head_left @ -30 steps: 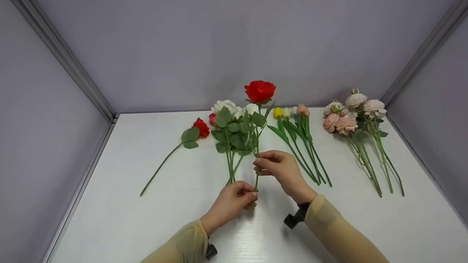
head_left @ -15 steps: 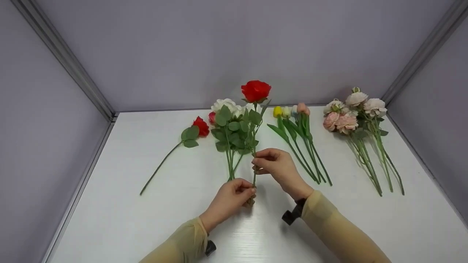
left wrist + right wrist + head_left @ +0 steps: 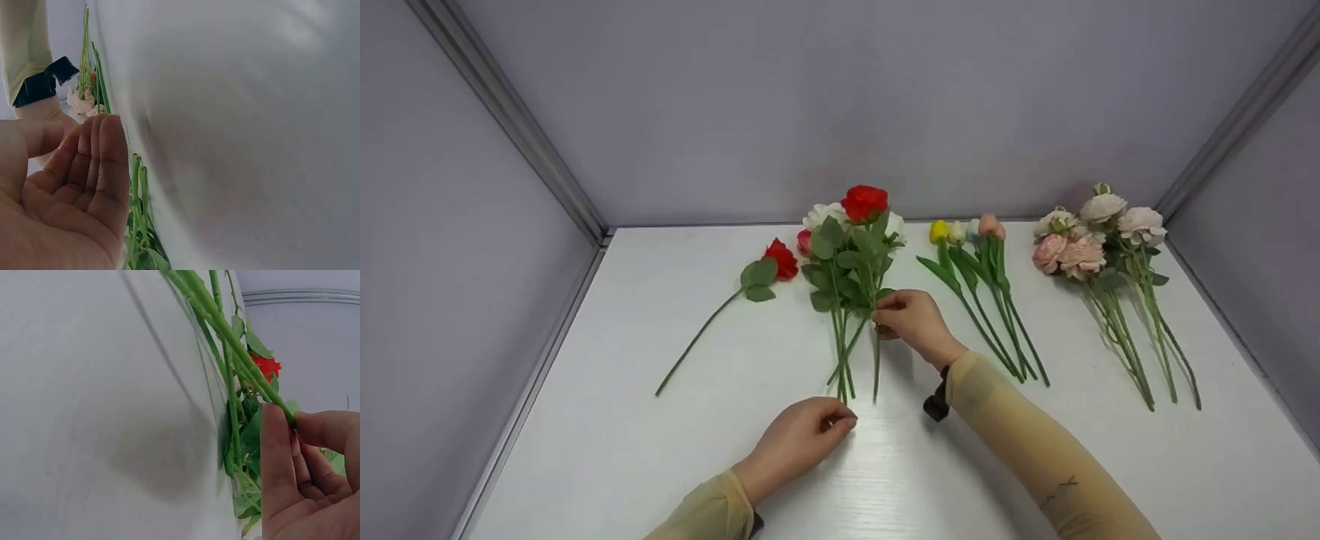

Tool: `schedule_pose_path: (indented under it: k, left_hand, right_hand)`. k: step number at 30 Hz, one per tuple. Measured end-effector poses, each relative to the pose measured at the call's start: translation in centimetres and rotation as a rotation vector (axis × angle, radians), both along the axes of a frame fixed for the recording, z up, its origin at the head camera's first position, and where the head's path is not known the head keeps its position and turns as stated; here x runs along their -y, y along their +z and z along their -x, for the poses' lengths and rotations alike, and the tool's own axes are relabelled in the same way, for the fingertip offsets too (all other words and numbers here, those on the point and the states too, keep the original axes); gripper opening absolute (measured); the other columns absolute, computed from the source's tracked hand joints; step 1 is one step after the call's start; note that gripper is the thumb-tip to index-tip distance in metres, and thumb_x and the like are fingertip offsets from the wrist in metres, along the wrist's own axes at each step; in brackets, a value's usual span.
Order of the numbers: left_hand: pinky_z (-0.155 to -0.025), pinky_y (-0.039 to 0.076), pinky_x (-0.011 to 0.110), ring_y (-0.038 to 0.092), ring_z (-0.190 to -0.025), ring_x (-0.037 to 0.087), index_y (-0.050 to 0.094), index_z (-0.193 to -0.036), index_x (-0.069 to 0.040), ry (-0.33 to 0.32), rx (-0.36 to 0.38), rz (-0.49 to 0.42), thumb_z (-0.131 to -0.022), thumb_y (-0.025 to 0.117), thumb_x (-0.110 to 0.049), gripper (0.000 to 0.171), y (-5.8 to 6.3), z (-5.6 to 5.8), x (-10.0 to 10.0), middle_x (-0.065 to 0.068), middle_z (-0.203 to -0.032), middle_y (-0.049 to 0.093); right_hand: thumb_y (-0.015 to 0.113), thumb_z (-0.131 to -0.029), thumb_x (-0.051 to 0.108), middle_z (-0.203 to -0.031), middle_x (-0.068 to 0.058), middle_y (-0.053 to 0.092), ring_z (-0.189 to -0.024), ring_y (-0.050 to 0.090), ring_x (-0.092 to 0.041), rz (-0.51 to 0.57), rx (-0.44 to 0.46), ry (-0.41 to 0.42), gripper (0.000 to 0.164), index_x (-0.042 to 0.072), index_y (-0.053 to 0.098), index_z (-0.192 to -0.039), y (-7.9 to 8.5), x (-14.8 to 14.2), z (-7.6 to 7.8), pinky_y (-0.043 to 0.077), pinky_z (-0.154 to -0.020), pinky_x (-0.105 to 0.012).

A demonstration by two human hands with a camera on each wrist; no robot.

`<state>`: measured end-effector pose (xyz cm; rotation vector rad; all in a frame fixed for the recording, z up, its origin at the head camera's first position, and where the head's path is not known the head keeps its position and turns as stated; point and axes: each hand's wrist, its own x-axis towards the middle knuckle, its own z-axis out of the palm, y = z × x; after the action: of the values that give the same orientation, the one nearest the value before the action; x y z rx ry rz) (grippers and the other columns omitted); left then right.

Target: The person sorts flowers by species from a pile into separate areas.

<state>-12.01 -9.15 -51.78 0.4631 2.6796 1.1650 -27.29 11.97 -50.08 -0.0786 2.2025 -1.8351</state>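
Observation:
My right hand (image 3: 911,322) pinches the green stem of a red rose (image 3: 865,203) between thumb and fingertips. The rose lies over the middle bunch, its bloom above the white flowers (image 3: 823,216). In the right wrist view the pinched stem (image 3: 247,360) slants close above the table, beside other stems. My left hand (image 3: 802,435) is just in front of the bunch's stem ends (image 3: 842,386) and holds nothing. Its fingers (image 3: 93,163) are loosely bent in the left wrist view. A deeper pink bloom (image 3: 804,242) peeks out at the bunch's left side.
Another red rose (image 3: 781,259) lies alone at the left, its stem pointing toward the front. Several tulips (image 3: 990,226) lie right of the bunch, and pale pink peonies (image 3: 1081,256) lie farther right. Grey walls enclose the white table (image 3: 585,450) at the back and sides.
The red rose has come down onto the bunch, moving left and lower. My left hand has let go of its stem and drawn back toward the front; my right hand still pinches it.

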Motion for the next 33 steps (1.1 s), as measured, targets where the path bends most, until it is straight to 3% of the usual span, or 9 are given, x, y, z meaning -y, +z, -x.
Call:
schedule_pose_path:
  k: [10, 22, 25, 28, 31, 33]
  left_hand:
    - [-0.075, 0.051, 0.033, 0.058, -0.082, 0.007, 0.076, -0.102, -0.02, 0.049, -0.002, 0.0, -0.102, 0.066, -0.03, 0.015, -0.3, -0.6, 1.8, -0.014, -0.093, 0.067]
    - [-0.074, 0.051, 0.034, 0.058, -0.082, 0.009, 0.076, -0.103, -0.018, 0.073, -0.005, 0.007, -0.101, 0.066, -0.028, 0.014, 0.1, -0.1, 2.3, -0.012, -0.093, 0.067]
    - [-0.074, 0.052, 0.035, 0.06, -0.082, 0.01, 0.076, -0.103, -0.016, 0.097, -0.1, 0.078, -0.101, 0.067, -0.023, 0.012, 0.4, 0.6, 3.5, -0.008, -0.094, 0.068]
    - [-0.075, 0.055, 0.037, 0.065, -0.085, 0.016, 0.076, -0.103, -0.013, 0.161, -0.262, 0.217, -0.099, 0.068, -0.016, 0.009, 0.6, 2.1, 6.0, -0.002, -0.095, 0.07]
    - [-0.075, 0.057, 0.043, 0.067, -0.091, 0.028, 0.076, -0.105, -0.005, 0.27, -0.402, 0.367, -0.096, 0.069, -0.007, 0.012, 0.7, 4.0, 9.7, 0.009, -0.098, 0.07]
    - [-0.074, 0.058, 0.049, 0.066, -0.095, 0.036, 0.074, -0.109, 0.001, 0.353, -0.432, 0.44, -0.094, 0.069, -0.003, 0.016, 0.7, 5.1, 12.2, 0.017, -0.103, 0.069]
  right_hand:
    - [0.072, -0.093, 0.008, -0.1, -0.014, 0.07, -0.081, 0.071, -0.023, -0.183, 0.004, 0.019, 0.021, -0.003, 0.072, -0.111, -1.2, 0.9, 0.4, 0.062, -0.071, -0.035]
    - [0.071, -0.096, 0.016, -0.098, -0.012, 0.072, -0.082, 0.07, -0.024, -0.221, -0.024, 0.022, 0.022, 0.002, 0.075, -0.112, -1.4, 0.3, 0.3, 0.061, -0.07, -0.036]
    - [0.069, -0.098, 0.021, -0.099, -0.013, 0.072, -0.083, 0.069, -0.024, -0.247, -0.047, 0.013, 0.024, 0.003, 0.075, -0.113, -1.1, -0.2, 0.2, 0.059, -0.07, -0.037]
    - [0.065, -0.101, 0.025, -0.105, -0.012, 0.072, -0.089, 0.068, -0.023, -0.296, -0.118, -0.001, 0.028, 0.005, 0.073, -0.119, -0.5, -0.7, -0.1, 0.057, -0.076, -0.039]
    - [0.063, -0.102, 0.024, -0.11, -0.007, 0.07, -0.098, 0.065, -0.021, -0.36, -0.261, 0.004, 0.028, 0.006, 0.072, -0.122, 0.1, -1.1, -0.7, 0.055, -0.083, -0.041]
    - [0.063, -0.102, 0.021, -0.111, -0.004, 0.069, -0.101, 0.065, -0.02, -0.413, -0.388, 0.026, 0.026, 0.007, 0.073, -0.121, 0.4, -1.0, -1.5, 0.055, -0.086, -0.04]
